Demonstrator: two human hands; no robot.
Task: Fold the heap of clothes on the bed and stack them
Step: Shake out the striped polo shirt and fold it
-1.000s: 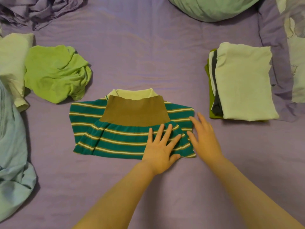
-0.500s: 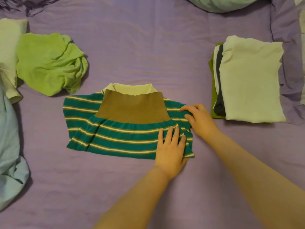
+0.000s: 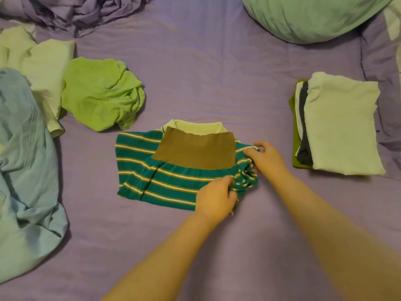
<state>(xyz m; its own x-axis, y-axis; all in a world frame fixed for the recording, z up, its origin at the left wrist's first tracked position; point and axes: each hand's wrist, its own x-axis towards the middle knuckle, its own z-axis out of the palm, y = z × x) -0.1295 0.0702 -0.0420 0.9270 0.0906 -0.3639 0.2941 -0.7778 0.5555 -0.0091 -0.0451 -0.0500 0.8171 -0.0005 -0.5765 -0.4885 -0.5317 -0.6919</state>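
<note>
A teal striped shirt (image 3: 152, 170) with a brown panel and pale collar lies partly folded in the middle of the purple bed. My left hand (image 3: 216, 197) grips its near right corner, where the cloth bunches up. My right hand (image 3: 268, 157) pinches its right edge a little farther back. A stack of folded clothes (image 3: 338, 127), pale on top, sits to the right. On the left lie a crumpled green garment (image 3: 99, 94), a pale yellow one (image 3: 41, 66) and a light blue one (image 3: 23, 161).
A green pillow (image 3: 310, 16) lies at the back right. A rumpled purple sheet (image 3: 71, 11) is bunched at the back left. A purple pillowcase (image 3: 384, 68) lies under and behind the stack. Bare bed sheet (image 3: 206, 72) spans the middle.
Both hands went from lying flat on the striped shirt's right side to gripping its right edge, which now bunches up between them.
</note>
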